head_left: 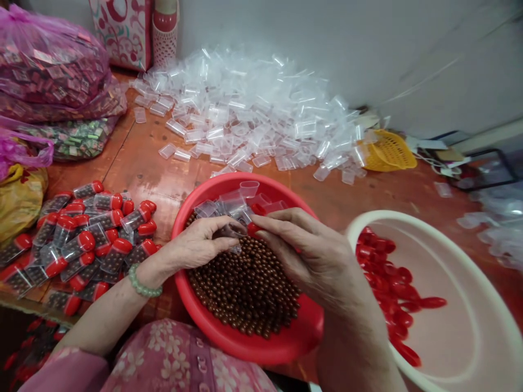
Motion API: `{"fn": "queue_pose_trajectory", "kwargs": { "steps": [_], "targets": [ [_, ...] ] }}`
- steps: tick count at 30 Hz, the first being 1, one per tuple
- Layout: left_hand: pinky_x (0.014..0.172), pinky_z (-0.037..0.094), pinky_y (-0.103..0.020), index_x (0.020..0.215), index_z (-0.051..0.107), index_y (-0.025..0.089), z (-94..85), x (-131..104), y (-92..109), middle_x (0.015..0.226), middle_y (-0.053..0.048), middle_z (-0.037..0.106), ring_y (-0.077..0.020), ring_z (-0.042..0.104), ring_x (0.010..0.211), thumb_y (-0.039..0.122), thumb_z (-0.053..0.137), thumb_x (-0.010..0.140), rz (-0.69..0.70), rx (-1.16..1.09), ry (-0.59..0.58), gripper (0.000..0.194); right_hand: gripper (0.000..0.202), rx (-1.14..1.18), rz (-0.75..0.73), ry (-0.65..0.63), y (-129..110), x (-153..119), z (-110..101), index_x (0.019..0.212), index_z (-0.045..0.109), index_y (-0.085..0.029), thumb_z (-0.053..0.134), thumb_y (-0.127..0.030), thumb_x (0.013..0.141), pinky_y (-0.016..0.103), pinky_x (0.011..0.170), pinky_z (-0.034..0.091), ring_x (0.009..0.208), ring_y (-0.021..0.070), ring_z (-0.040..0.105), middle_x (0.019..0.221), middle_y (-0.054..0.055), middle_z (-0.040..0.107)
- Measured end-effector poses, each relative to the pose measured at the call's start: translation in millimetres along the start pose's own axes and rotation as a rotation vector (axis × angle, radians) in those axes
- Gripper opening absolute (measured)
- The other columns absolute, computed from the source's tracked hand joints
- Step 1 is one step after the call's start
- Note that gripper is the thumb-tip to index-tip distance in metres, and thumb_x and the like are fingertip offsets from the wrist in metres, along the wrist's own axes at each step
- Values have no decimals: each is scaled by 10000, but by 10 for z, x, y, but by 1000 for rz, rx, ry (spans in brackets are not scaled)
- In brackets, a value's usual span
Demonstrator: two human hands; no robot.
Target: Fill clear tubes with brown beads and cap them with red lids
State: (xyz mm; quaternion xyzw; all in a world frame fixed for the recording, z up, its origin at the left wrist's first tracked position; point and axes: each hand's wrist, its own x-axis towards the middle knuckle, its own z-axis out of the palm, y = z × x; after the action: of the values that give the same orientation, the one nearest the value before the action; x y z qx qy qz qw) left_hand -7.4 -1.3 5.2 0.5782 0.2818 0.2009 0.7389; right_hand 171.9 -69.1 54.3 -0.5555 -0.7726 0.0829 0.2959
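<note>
Over the red basin (249,348) my two hands are close together. My left hand (200,239), with a green bead bracelet (144,283) at its wrist, grips a clear plastic container (231,231) between thumb and fingers. Red plastic shows at the fingertips of my right hand (306,250), which pinch a red cap (254,228) beside that container. Below the hands, brown beads (249,288) fill much of the basin. More clear containers (233,202) lie at its far side. Whether the held container has beads in it cannot be made out.
Filled containers with red caps (102,234) lie left. Clear containers (245,114) are heaped behind, near a yellow basket (390,152). A white basin (453,272) with red caps (388,277) stands right. Pink bags (49,71) sit back left, beside a patterned bag (122,32).
</note>
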Motion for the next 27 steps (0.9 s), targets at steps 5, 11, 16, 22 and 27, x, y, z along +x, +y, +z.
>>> {"fn": "queue_pose_trajectory", "kwargs": {
  "steps": [5,11,16,22,27],
  "targets": [
    [753,448,-246,1019,626,146,2,1,49,822,-5,634,-104,586,764,141,586,832,-67,-111,-20,192,227,-96,58,14,64,-94,-144,1099,696,-208,594,-171,899,247,645,537,746,136,657,900,50,674],
    [796,451,-261,1021,647,146,-16,-3,16,860,-14,653,-113,583,788,150,618,815,-36,-125,-30,208,226,153,117,225,-83,28,84,1049,708,-263,648,-154,860,283,736,563,818,146,678,915,20,720],
    [908,431,-295,1088,659,153,-22,-5,-25,984,-33,653,-139,569,925,165,633,816,35,-205,-69,274,222,301,164,232,-126,49,327,1055,704,-271,640,-171,867,312,757,569,844,154,680,948,21,726],
    [812,463,-281,1111,650,156,-5,-17,-28,950,-28,617,-117,540,829,222,671,803,-9,-307,-136,317,177,303,179,364,-144,8,495,985,696,-264,662,-160,846,304,748,568,814,149,680,875,-1,722],
    [744,451,-256,1034,654,148,-7,-32,-47,893,-12,608,-105,543,772,327,740,756,-39,-420,-134,341,214,188,70,384,-117,-24,553,1069,653,-250,626,-179,869,353,774,577,858,188,686,926,41,714]
  ]
}}
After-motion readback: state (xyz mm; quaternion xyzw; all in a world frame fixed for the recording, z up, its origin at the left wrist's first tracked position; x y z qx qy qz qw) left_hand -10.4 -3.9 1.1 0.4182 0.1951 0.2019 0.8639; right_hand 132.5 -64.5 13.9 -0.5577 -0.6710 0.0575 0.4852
